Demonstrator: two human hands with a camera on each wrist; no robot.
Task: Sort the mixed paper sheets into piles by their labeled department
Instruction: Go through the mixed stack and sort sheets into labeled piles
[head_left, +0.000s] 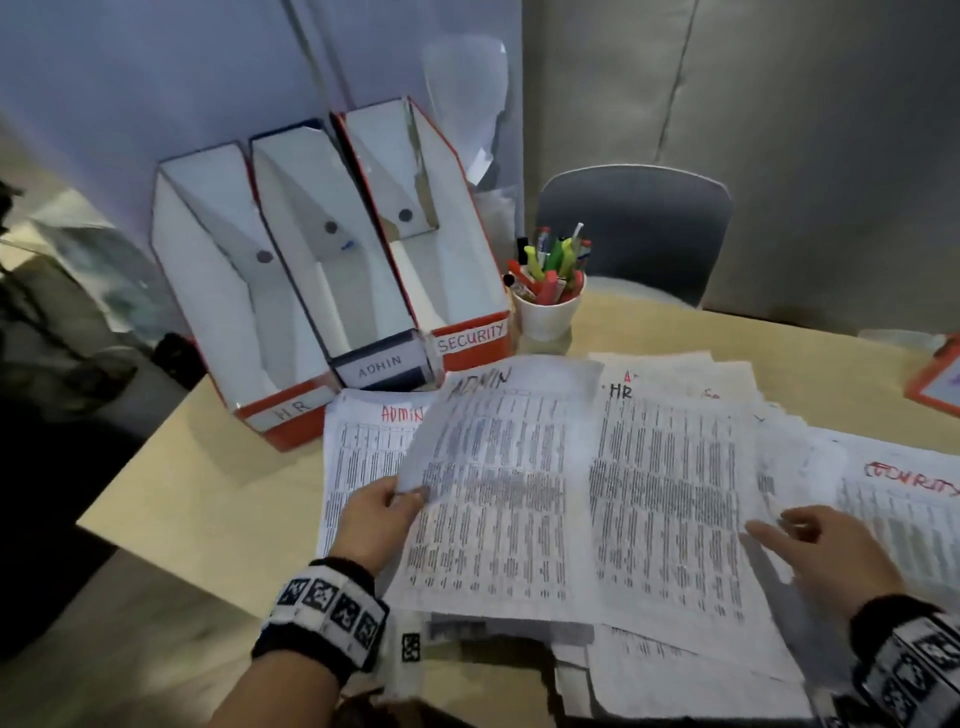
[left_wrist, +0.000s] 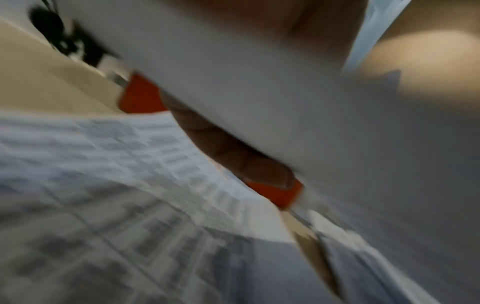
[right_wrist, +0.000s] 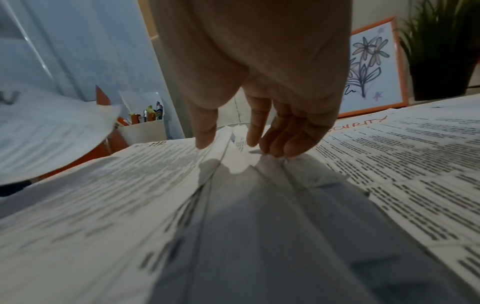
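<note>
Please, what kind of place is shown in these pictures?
Probably an office desk: three file boxes labelled HR, ADMIN and SECURITY, a cup of pens, and printed sheets spread over the table.

Dim indoor light; left wrist view motion-blurred; wide-angle edge distortion.

Grey chair (head_left: 634, 228) behind wooden desk (head_left: 218, 483)
</note>
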